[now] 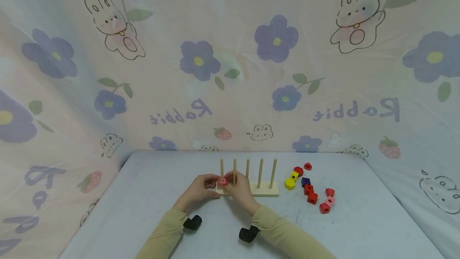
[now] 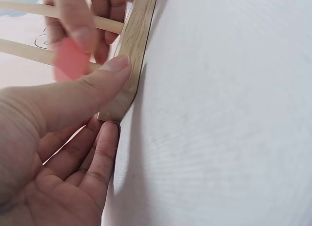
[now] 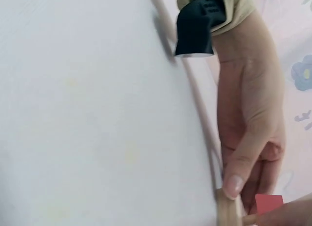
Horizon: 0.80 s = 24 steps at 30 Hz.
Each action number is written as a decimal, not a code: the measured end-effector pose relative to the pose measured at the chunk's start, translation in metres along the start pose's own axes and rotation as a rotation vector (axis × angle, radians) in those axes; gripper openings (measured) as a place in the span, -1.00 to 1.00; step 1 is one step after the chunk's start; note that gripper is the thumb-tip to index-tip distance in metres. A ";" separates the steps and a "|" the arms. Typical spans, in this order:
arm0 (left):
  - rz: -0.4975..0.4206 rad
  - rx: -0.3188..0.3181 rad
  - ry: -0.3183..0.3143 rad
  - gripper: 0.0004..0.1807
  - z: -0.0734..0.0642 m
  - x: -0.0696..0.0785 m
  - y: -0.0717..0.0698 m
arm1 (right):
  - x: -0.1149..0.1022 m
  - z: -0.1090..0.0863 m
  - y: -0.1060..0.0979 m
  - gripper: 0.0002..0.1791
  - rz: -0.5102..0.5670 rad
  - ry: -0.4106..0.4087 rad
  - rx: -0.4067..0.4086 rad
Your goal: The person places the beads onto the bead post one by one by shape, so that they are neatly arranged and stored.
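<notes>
A wooden peg stand (image 1: 265, 191) with several upright pegs sits on the table. My left hand (image 1: 198, 191) holds the left end of its base, the thumb (image 2: 114, 70) on the front edge and the fingers at the end and behind. A pink bead (image 1: 223, 182) is low on the leftmost peg, blurred in the left wrist view. My right hand (image 1: 241, 192) pinches this bead and partly hides the neighbouring pegs. In the right wrist view, the left thumb (image 3: 235, 183) presses the stand's end beside the bead (image 3: 269, 204).
Loose beads lie on the table right of the stand: several red ones (image 1: 312, 198), two yellow ones (image 1: 289, 184), a dark blue one (image 1: 306, 182) and a pink one (image 1: 329, 201). Behind the table hangs a curtain (image 1: 237, 91) printed with flowers and rabbits.
</notes>
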<state>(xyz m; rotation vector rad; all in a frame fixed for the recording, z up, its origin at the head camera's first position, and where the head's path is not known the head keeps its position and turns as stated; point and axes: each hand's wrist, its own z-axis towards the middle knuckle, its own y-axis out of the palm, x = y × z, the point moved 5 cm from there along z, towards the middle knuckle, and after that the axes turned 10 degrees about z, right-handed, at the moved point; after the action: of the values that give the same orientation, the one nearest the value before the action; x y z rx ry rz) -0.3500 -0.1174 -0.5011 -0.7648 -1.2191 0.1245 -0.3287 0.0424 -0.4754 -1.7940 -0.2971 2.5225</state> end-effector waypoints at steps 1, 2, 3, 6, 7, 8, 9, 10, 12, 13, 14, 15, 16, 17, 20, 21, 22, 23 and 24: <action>-0.002 0.000 0.004 -0.38 0.000 0.000 0.000 | 0.001 -0.001 0.000 -0.72 -0.011 0.000 0.000; -0.002 0.001 0.011 -0.39 0.000 0.000 0.000 | 0.002 -0.001 0.001 -0.72 -0.019 -0.005 -0.002; -0.003 0.002 0.015 -0.39 0.000 0.001 0.000 | 0.003 -0.002 0.001 -0.72 -0.028 -0.004 -0.003; -0.010 0.004 0.028 -0.39 -0.001 0.003 0.000 | 0.003 -0.004 0.001 -0.70 -0.049 -0.011 -0.002; -0.019 0.005 0.033 -0.39 -0.001 0.004 0.000 | 0.003 -0.004 0.001 -0.70 -0.054 -0.018 -0.002; -0.029 0.004 0.032 -0.39 -0.001 0.005 0.000 | 0.003 -0.004 0.001 -0.70 -0.060 -0.021 -0.004; -0.037 0.000 0.026 -0.39 -0.002 0.008 0.000 | 0.003 -0.004 0.001 -0.69 -0.064 -0.019 -0.005; -0.046 -0.003 0.025 -0.39 -0.003 0.012 -0.001 | 0.003 -0.004 0.000 -0.69 -0.065 -0.022 -0.009; -0.046 -0.003 0.014 -0.39 -0.003 0.012 -0.001 | 0.003 -0.004 0.000 -0.70 -0.057 -0.020 -0.020; -0.044 -0.006 0.007 -0.38 -0.003 0.012 -0.001 | 0.003 -0.005 -0.001 -0.70 -0.051 -0.022 -0.025; -0.042 -0.008 0.000 -0.38 -0.002 0.012 -0.001 | 0.003 -0.005 -0.002 -0.70 -0.046 -0.019 -0.030; -0.035 -0.008 -0.002 -0.38 -0.002 0.011 -0.001 | 0.003 -0.006 -0.002 -0.69 -0.044 -0.023 -0.034; -0.030 -0.006 -0.005 -0.38 -0.001 0.008 -0.001 | 0.002 -0.007 -0.003 -0.69 -0.043 -0.028 -0.038; -0.025 -0.005 -0.010 -0.37 0.000 0.003 0.000 | 0.001 -0.007 -0.005 -0.68 -0.043 -0.038 -0.042; -0.032 -0.002 -0.012 -0.37 -0.001 0.003 0.000 | -0.004 -0.010 -0.009 -0.60 -0.039 -0.051 -0.046; -0.031 -0.001 -0.018 -0.37 -0.001 0.003 0.000 | -0.007 -0.011 -0.011 -0.57 -0.041 -0.053 -0.047; -0.031 0.001 -0.022 -0.37 -0.001 0.003 0.000 | -0.010 -0.013 -0.012 -0.54 -0.040 -0.045 -0.051; -0.032 0.003 -0.026 -0.37 -0.002 0.003 -0.001 | -0.012 -0.014 -0.014 -0.51 -0.043 -0.036 -0.052; -0.032 0.004 -0.029 -0.37 -0.001 0.003 -0.001 | -0.014 -0.016 -0.017 -0.47 -0.045 -0.025 -0.057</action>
<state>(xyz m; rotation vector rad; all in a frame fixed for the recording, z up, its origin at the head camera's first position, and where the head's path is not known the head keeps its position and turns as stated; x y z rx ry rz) -0.3478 -0.1173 -0.4982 -0.7418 -1.2575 0.1124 -0.3107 0.0591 -0.4642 -1.7557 -0.4091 2.5322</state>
